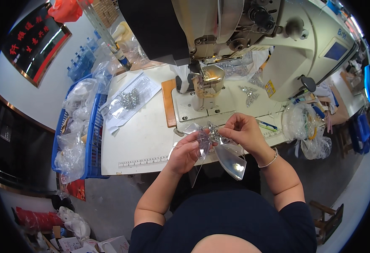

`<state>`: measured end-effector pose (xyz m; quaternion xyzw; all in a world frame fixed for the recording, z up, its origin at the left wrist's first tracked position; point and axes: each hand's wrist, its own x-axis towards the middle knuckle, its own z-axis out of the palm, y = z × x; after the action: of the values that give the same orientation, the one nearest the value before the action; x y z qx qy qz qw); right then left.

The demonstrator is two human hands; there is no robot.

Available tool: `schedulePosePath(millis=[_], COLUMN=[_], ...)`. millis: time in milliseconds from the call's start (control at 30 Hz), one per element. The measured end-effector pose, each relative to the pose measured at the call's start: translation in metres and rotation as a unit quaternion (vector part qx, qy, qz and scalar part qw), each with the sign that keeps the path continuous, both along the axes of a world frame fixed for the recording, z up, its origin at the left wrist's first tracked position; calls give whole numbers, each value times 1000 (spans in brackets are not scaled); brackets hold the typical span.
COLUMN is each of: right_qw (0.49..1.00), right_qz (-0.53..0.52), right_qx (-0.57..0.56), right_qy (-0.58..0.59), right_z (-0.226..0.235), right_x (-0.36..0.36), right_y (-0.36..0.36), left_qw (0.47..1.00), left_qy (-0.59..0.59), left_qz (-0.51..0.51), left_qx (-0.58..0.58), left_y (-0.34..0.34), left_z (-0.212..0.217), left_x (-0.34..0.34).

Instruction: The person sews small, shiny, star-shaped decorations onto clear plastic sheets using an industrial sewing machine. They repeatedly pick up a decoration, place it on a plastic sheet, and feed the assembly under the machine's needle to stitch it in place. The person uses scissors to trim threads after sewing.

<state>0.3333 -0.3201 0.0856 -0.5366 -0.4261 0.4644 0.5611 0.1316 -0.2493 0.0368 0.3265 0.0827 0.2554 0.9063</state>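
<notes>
The near edge of the white table (136, 145) runs just under the hands, and clear film (231, 162) dangles past it toward the person's lap. Elbows have most room to the left, where the tabletop stretches toward a blue crate (93, 139); on the far side the sewing machine (294, 38) stands close in front of the fingers.

Both forearms angle inward. The left hand (185, 156), palm turned in, pinches the left side of a silver ornament (213, 134) wrapped in film; the right hand (246, 131), wrist bent, nips its right side between thumb and fingertips. The ornament sits between them, above the table's near edge.

A printed ruler (145, 162) lines that edge. Farther left, a beaded piece (129, 98) lies on white paper (114, 120); another silver piece (249, 96) rests right of the needle area.
</notes>
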Motion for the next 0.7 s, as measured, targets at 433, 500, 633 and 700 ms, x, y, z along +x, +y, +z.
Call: schedulePosePath(millis=[433,500,633,700], right_qw=[989,985,996,998], right_qz=[41,72,48,20], right_qx=[89,105,68,59], right_qy=[108,116,23,-29], right_z=[11,19,32,20], right_x=[-1,1,-6,-5], right_y=[-16,-19,-17,-10], left_qw=[998,998,998,997], left_qy=[13,14,30,39], left_qz=[-8,-22,-37,-64], left_qx=[-64,-61,-33,3], left_y=[3,4,0,-1], left_z=[5,7,13,19], left_x=[-5,-3,-1,-4])
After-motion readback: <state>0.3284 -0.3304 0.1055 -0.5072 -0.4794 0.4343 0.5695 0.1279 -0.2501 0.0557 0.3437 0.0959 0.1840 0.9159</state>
